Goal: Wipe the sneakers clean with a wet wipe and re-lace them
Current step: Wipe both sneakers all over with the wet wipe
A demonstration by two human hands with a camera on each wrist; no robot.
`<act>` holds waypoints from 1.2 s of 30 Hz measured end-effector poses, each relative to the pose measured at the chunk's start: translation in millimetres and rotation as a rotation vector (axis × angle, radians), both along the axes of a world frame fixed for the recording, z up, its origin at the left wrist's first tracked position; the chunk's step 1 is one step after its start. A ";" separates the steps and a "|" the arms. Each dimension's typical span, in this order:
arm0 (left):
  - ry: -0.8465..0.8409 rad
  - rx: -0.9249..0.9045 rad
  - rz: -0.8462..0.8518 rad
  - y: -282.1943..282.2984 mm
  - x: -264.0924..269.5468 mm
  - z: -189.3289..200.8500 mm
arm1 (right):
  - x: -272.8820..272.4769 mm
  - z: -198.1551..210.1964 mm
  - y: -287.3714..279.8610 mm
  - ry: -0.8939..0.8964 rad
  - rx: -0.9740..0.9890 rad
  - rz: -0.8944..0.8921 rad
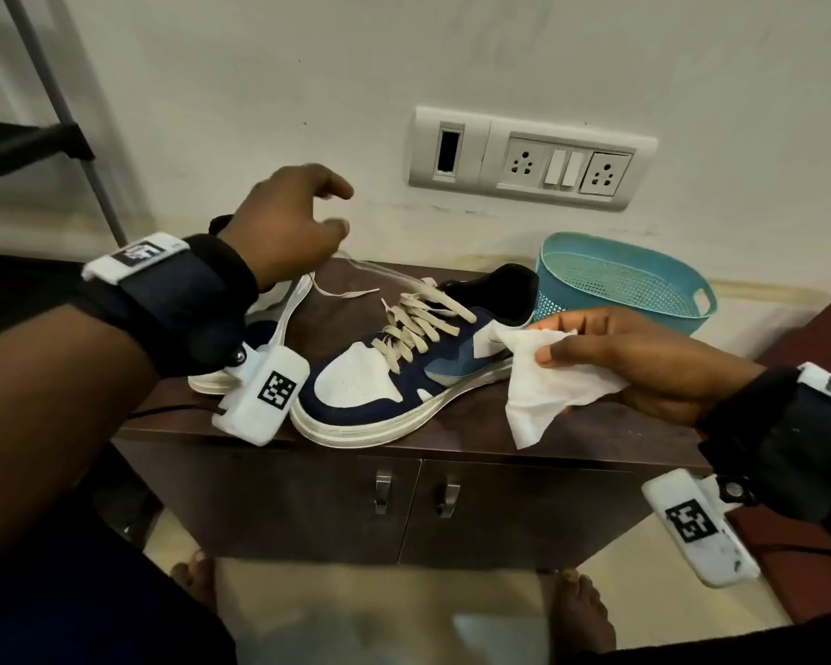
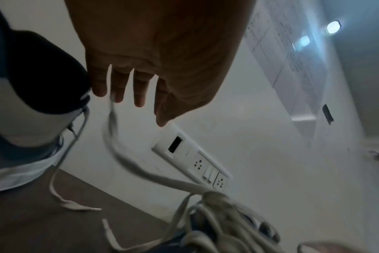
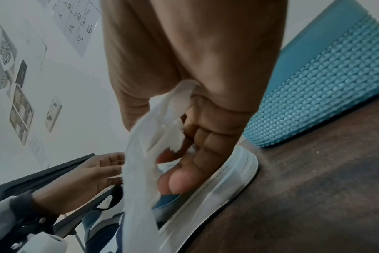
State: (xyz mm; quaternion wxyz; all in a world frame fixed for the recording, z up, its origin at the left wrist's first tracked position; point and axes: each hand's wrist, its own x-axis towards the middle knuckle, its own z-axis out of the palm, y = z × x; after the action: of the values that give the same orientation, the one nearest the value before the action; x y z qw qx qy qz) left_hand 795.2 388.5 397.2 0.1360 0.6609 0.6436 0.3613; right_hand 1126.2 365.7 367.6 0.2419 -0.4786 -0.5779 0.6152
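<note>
My head camera looks down and forward over the desk (image 1: 452, 419) toward the wall's socket panel (image 1: 528, 158). My left wrist camera peers close along my fingers (image 2: 119, 89), sharing that panel (image 2: 197, 160). My right wrist camera sits low near the desk's (image 3: 314, 188) right end, facing left.

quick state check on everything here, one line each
left hand: raised, pinching a lace end
lace: untied, threaded through the near sneaker
near sneaker: upright on the cabinet
far sneaker: mostly hidden behind the left wrist
right hand: holding the wipe
wipe: unfolded, hanging
basket: upright
</note>
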 end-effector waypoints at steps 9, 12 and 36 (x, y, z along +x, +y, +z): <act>0.251 -0.275 -0.304 -50.7 19.5 -26.3 | -3.5 -5.3 0.6 -0.066 0.279 -0.215; 0.448 -0.334 -0.384 -64.3 29.7 -54.3 | -2.0 -8.4 3.2 -0.111 0.417 -0.302; -0.044 -0.642 -0.549 -34.6 -15.9 -52.5 | -49.9 -30.8 1.4 -0.428 1.044 -0.350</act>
State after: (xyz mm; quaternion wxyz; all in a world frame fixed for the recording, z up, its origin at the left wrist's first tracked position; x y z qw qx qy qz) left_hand 779.3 353.9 344.7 0.4399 0.7240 0.5205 0.1069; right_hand 1076.3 367.1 336.8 0.4212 -0.4980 -0.7527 0.0902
